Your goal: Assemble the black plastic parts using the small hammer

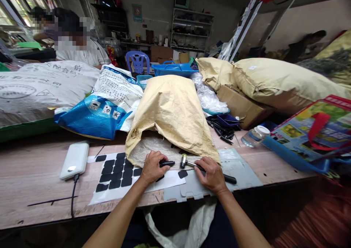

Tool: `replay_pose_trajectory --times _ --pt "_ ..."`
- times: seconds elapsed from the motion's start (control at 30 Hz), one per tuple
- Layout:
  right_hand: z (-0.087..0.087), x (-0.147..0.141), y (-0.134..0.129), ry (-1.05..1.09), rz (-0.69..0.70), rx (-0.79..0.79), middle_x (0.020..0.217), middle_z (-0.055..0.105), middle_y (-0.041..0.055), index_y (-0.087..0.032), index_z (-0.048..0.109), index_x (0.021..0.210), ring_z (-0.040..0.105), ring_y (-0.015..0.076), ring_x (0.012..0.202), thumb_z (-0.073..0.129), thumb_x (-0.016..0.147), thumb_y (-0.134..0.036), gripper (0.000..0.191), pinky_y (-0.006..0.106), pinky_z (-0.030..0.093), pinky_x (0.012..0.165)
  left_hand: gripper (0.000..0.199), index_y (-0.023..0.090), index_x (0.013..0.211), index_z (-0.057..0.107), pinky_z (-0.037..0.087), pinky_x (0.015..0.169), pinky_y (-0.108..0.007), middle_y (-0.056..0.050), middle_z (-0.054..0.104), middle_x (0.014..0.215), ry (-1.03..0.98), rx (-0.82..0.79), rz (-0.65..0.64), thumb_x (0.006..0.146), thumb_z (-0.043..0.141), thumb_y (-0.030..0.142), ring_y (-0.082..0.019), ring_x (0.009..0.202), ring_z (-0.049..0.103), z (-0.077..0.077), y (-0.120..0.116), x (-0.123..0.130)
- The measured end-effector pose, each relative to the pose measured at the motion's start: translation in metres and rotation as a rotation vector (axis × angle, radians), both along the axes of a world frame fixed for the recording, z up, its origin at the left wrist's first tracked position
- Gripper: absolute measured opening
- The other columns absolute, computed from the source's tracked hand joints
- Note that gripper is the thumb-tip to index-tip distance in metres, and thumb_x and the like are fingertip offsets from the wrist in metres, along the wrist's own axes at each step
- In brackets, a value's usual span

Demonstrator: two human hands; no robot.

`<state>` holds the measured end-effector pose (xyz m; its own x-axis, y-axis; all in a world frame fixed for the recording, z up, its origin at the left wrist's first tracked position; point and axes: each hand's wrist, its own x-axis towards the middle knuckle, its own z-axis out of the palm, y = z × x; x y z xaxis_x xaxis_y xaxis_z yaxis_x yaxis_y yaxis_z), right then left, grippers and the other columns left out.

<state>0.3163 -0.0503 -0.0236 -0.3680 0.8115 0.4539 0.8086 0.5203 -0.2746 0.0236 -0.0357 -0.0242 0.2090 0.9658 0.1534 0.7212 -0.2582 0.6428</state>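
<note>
My left hand (154, 167) is closed around a short black cylindrical piece (167, 163), which points to the right. In my right hand (211, 173) is a small hammer (229, 179) with a silver head and black handle, its head (183, 161) lying to the left, close to the black piece. Beneath and left of my left hand lies a white sheet (94, 198) bearing rows of black rounded-square stickers (115, 175). One loose black square (182, 173) sits between the hands. Just beyond both hands, the open mouth of a tan woven sack (171, 109) faces me.
A white power bank (74, 160) with a cable lies at left. Grey sheeting (241, 167) covers the table at right. A lidded jar (255, 136), black parts (222, 132) and a blue tray (298, 156) stand further right. Full sacks (279, 83) line the back. People sit at far left.
</note>
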Motion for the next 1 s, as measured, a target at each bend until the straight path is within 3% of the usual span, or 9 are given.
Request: replay_pose_trajectory --times 1.0 --pt "0.0038 -0.0007 -0.0014 0.018 -0.013 -0.026 0.090 0.063 0.0061 -0.022 0.069 0.100 0.057 0.0216 0.087 0.058 0.091 -0.027 0.015 0.034 0.044 0.081 0.018 0.025 0.089 0.070 0.037 0.088 -0.038 -0.001 0.070 0.093 -0.010 -0.010 0.003 0.073 0.077 0.029 -0.025 0.098 0.055 0.0007 0.0003 0.0012"
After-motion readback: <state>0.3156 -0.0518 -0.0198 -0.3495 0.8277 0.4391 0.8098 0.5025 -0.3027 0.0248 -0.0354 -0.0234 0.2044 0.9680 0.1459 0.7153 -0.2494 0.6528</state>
